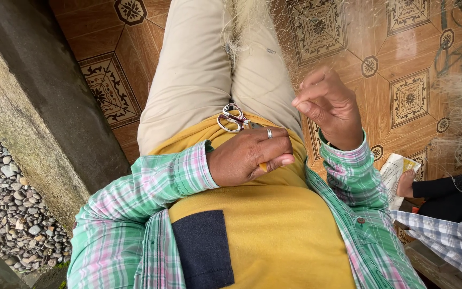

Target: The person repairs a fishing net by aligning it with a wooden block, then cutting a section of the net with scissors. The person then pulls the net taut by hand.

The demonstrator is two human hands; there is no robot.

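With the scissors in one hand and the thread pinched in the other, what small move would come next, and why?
Probably the left hand lifts the scissors toward the fine net thread that the right hand pinches. The scissors rest low against the yellow shirt, apart from the raised pinch, and the pale netting lies over the lap.

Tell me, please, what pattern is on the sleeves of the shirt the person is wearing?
The sleeves are plaid in green, pink and white, seen clearly in the head view.
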